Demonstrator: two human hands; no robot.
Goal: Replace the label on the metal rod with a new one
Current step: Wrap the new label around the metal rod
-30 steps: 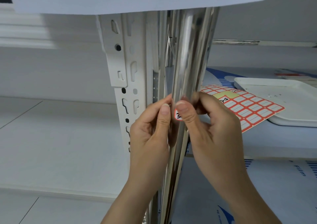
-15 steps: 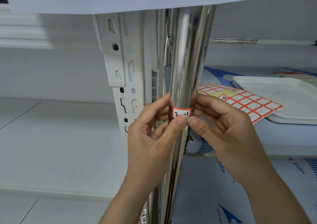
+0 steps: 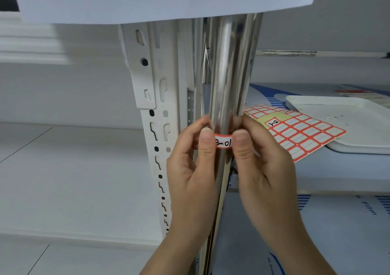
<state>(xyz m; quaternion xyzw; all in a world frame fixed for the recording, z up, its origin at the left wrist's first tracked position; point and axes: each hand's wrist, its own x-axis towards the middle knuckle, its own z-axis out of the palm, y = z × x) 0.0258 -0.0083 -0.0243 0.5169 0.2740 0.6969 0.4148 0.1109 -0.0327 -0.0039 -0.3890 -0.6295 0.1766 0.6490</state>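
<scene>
Red-bordered white paper label (image 3: 223, 142) marked 3-01 curves round the polished steel rod (image 3: 229, 74), between both thumbs. Left hand (image 3: 193, 165) and right hand (image 3: 262, 163) each clasp the rod, thumbs pinning the label's ends, likely so it sticks flat.

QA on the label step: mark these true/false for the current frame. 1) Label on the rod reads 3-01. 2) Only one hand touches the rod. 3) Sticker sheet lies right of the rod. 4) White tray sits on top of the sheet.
1) True: the label on the metal rod reads 3-01.
2) False: the left hand and right hand both press it with their thumbs.
3) True: the sticker sheet lies right of the rod.
4) False: the sheet's corner rests on the white tray.
</scene>
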